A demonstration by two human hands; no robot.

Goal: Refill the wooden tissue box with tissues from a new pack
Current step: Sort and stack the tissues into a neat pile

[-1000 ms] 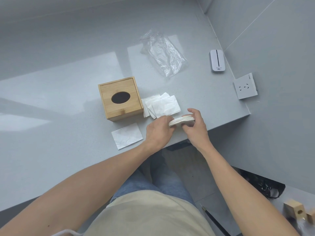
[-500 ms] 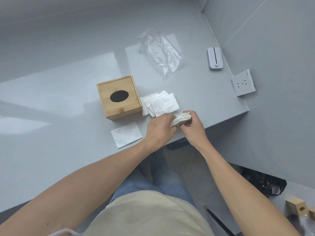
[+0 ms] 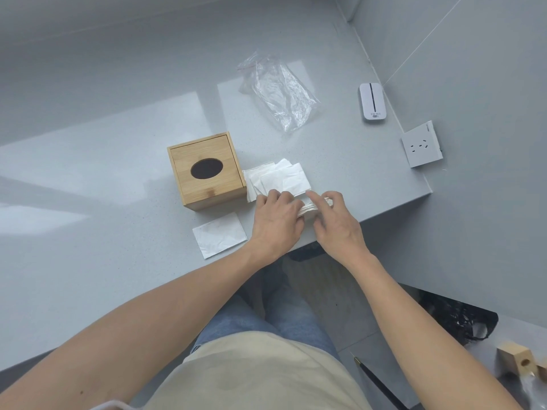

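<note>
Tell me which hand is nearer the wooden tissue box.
Left. The left hand lies just right of the wooden tissue box; the right hand sits farther right.

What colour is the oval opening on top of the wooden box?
The oval opening of the wooden box looks dark brown, nearly black, seen in the head view.

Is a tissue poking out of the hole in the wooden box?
No, the oval hole in the top of the wooden box looks dark, with no tissue poking out; the loose tissues lie beside it on the counter.
</note>
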